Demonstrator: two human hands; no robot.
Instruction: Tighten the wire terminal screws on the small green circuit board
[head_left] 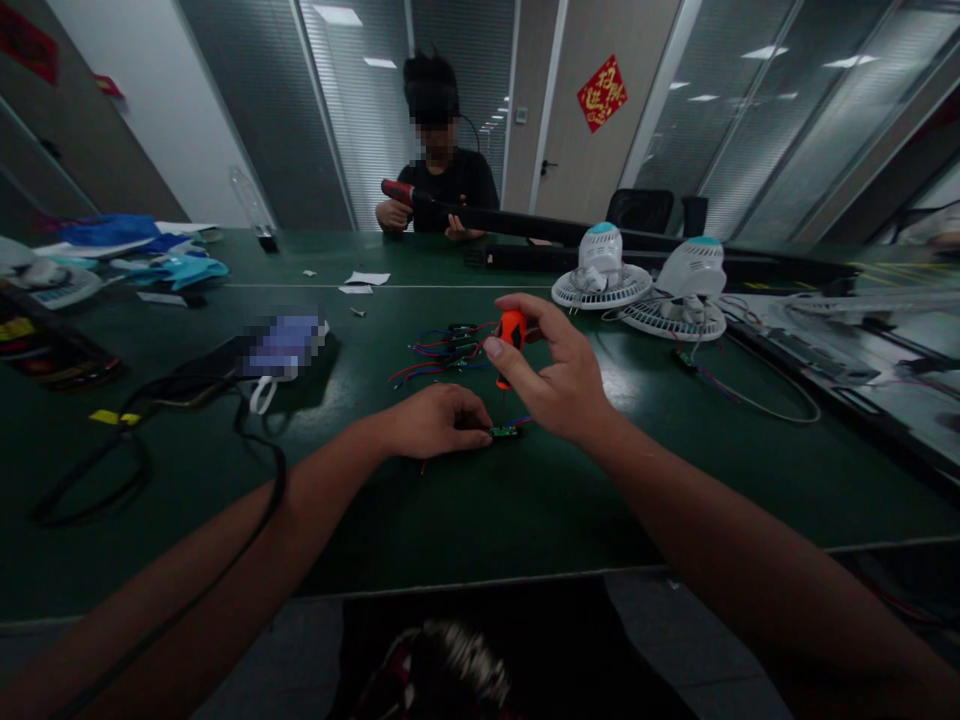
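My right hand (559,370) is closed around the orange and black handle of a screwdriver (511,335), held upright. The thin shaft points down at a small green circuit board (504,432) on the table; whether the tip touches it I cannot tell. Thumb and fingers of my left hand (441,420) pinch the board's left end. Red and blue wires run from the board. Just beyond my hands lie several similar small boards with red, blue and black wires (442,355).
Two white fan units (600,270) with round grilles stand at the right back. A phone-like device (281,345) with a black cable (281,460) lies left. Across the green table (360,540) a person (442,170) holds a red-and-black tool and a long black bar (540,222).
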